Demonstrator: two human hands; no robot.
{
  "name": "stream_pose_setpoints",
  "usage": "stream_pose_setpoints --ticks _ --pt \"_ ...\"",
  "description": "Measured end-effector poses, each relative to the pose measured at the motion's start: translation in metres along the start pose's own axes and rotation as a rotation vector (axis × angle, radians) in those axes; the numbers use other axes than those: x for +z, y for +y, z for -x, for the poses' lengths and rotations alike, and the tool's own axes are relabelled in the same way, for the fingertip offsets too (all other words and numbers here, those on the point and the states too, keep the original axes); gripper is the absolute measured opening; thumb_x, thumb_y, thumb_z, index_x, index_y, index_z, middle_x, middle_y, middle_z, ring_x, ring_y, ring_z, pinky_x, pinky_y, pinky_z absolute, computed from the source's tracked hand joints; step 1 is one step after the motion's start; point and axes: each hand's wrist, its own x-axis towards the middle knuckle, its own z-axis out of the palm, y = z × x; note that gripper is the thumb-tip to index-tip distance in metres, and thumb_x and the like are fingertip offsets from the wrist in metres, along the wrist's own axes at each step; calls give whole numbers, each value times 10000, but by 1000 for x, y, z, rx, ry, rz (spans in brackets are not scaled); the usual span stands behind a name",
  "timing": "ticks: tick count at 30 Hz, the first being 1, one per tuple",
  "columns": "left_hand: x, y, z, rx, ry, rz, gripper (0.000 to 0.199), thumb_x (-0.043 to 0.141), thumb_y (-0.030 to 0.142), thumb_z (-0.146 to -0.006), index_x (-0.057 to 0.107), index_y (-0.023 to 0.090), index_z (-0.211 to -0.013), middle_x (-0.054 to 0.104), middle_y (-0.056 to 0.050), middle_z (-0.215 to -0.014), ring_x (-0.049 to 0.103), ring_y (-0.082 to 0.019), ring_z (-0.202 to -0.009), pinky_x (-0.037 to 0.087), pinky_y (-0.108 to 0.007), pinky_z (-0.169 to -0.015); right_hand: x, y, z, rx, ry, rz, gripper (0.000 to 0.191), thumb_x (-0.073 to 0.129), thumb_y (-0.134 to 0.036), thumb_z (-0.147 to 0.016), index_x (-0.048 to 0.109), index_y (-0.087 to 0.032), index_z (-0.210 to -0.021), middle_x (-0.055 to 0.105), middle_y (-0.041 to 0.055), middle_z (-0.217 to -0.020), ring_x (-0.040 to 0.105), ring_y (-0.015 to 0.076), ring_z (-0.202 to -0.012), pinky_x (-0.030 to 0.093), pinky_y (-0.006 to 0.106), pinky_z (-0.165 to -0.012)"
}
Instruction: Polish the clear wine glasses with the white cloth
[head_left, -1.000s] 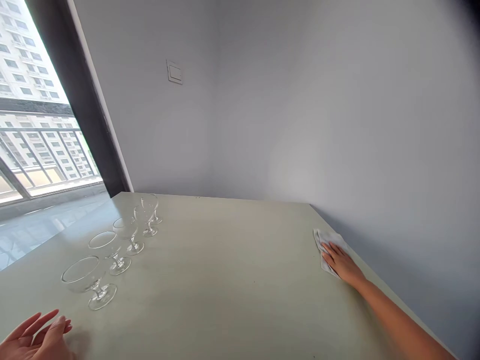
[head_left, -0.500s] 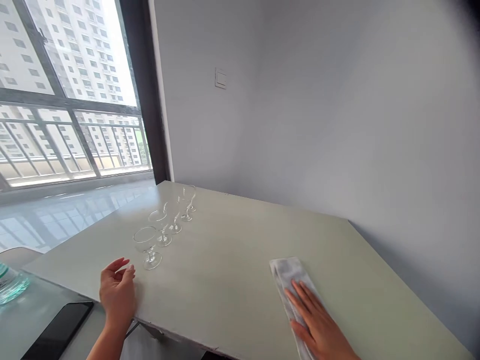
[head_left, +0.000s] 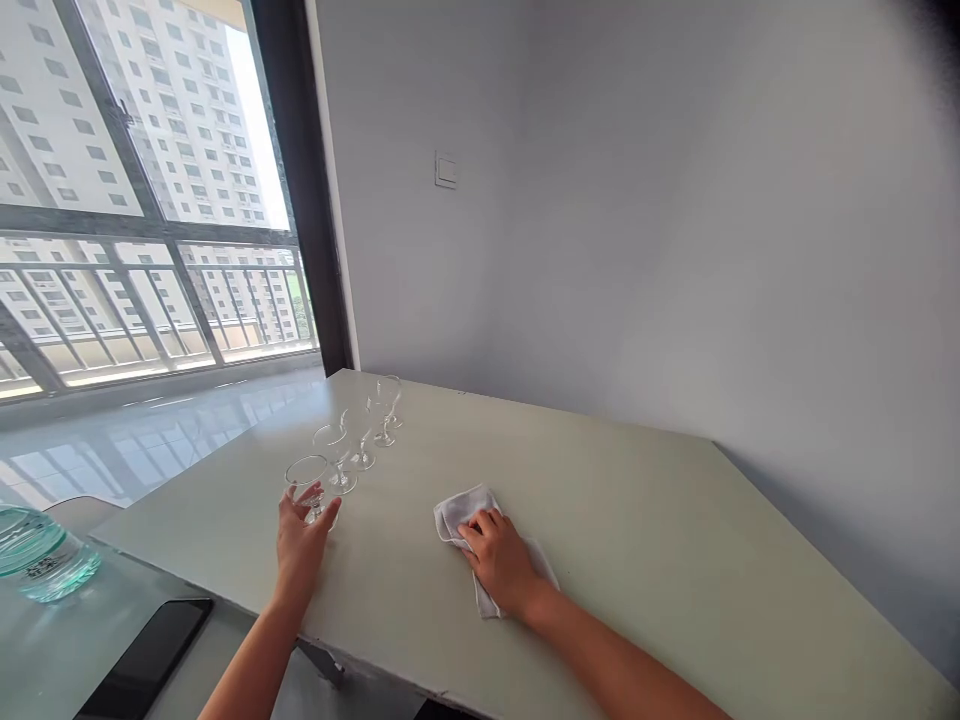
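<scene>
My left hand [head_left: 304,535] is at the nearest stemmed glass [head_left: 306,470], thumb to the right of its stem and fingers on the left, closed around its lower part. The glass stands upright, nearest in a row of several clear stemmed glasses [head_left: 342,480] that runs toward the far corner of the table. Over to the right, my right hand [head_left: 499,560] grips a white cloth [head_left: 459,510] with curled fingers. The cloth is bunched and lies on the table, part of it hidden under the palm.
The pale table [head_left: 600,500] runs back to a grey wall. Beside it at the left is a lower glass surface with a black phone [head_left: 146,655] and a clear greenish container [head_left: 49,560]. A large window [head_left: 150,225] stands beyond.
My left hand has moved forward and right onto the nearest glass. My right hand has slid left with the cloth, its flat fingers now curled into it. The view has shifted slightly.
</scene>
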Motion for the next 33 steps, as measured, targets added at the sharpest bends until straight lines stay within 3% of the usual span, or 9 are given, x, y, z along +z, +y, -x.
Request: stream_pose_setpoints --ticks 3,5,10,13,16,20,24,29,33 --pt "3 1 -5 -31 -89 85 801 644 438 -614 257 251 -1290 539 -73 -1151 546 -186 -928 478 -286 -660 4 6 1 35 78 -181 231 466 -128 -796 627 -235 -922 590 54 -904 508 197 -869 407 326 -774" --pt "3 5 -5 -65 -76 102 739 638 456 -610 329 227 -1241 572 -59 -1048 565 -163 -829 473 -276 -633 4 15 0 148 160 -392 204 436 -208 -825 623 -212 -907 608 56 -885 527 196 -852 406 323 -778" --pt "11 26 16 54 18 -13 532 623 469 -618 462 199 -1047 560 -22 -944 543 -113 -653 449 -268 -598 -13 38 -2 763 264 -1122 355 477 -501 -757 586 -177 -855 624 46 -727 578 207 -680 453 325 -637" --pt "37 42 35 175 -122 -52 474 603 445 -650 454 210 -1034 562 -11 -909 552 -118 -667 443 -263 -607 -29 45 5 1031 152 -1600 426 502 -578 -713 567 -205 -910 643 52 -756 605 212 -665 476 340 -602" --pt "79 54 43 300 -356 -208 465 564 406 -696 415 238 -1103 575 9 -839 548 -124 -649 434 -277 -629 -44 51 11 1052 118 -1781 429 508 -585 -710 578 -202 -891 647 61 -759 615 220 -684 484 356 -615" --pt "137 59 43 542 -531 -513 445 535 302 -727 392 255 -1146 587 7 -862 551 -161 -791 406 -291 -690 -61 63 11 824 378 -1749 428 490 -555 -738 569 -231 -1005 643 47 -864 604 213 -763 473 337 -641" --pt "179 51 53 702 -606 -591 427 513 247 -752 383 233 -1159 578 -18 -923 532 -163 -906 387 -285 -760 -62 62 7 653 646 -1437 391 507 -545 -740 586 -230 -958 612 17 -788 562 193 -745 436 294 -638" --pt "195 39 69 765 -615 -626 409 506 243 -775 376 219 -1161 569 -31 -950 512 -168 -945 390 -287 -782 -39 42 3 479 479 -890 382 451 -513 -791 615 -182 -891 579 49 -810 522 193 -780 409 309 -731" --pt "188 35 69 963 -569 -658 365 489 216 -782 414 196 -1139 561 -56 -963 498 -194 -947 397 -316 -797 -29 37 2 441 265 -803 323 512 -469 -751 612 -173 -831 562 12 -698 501 153 -655 412 266 -629"
